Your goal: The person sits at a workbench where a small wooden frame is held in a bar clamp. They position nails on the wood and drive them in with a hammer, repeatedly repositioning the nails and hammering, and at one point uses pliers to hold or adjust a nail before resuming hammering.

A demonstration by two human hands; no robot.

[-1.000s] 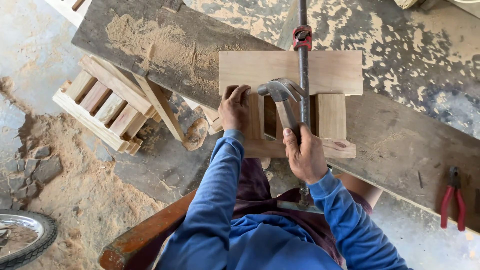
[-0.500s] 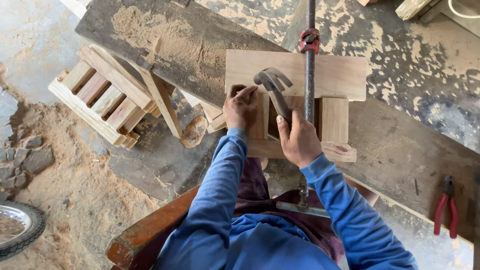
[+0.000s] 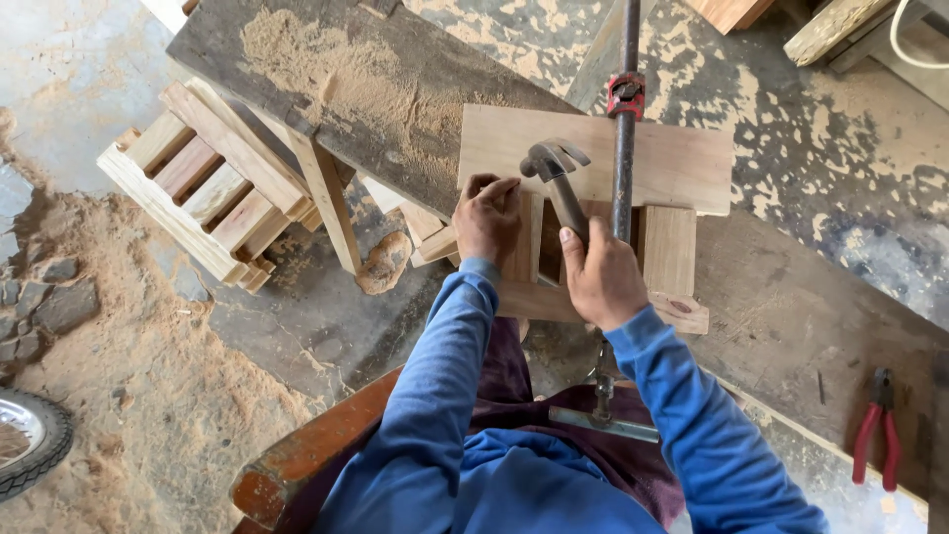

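My right hand (image 3: 603,280) grips the handle of a claw hammer (image 3: 554,166), whose steel head hovers over the wide top board of a slatted wooden frame (image 3: 672,158). My left hand (image 3: 486,218) rests on the frame's left slat, fingers pinched close under the hammer head; whether it holds a nail is too small to tell. A long bar clamp (image 3: 624,148) with a red jaw runs down across the frame toward my lap. The frame lies on a worn, paint-flecked workbench (image 3: 830,178).
A finished slatted crate (image 3: 203,188) leans beside the bench at left above sawdust-covered ground. Red-handled pliers (image 3: 875,435) lie on the bench at right. A tyre (image 3: 30,445) shows at bottom left. Wood offcuts (image 3: 830,25) sit at top right.
The hammer head has shifted from low beside the clamp bar up and left over the top board. My left hand stays on the left slat.
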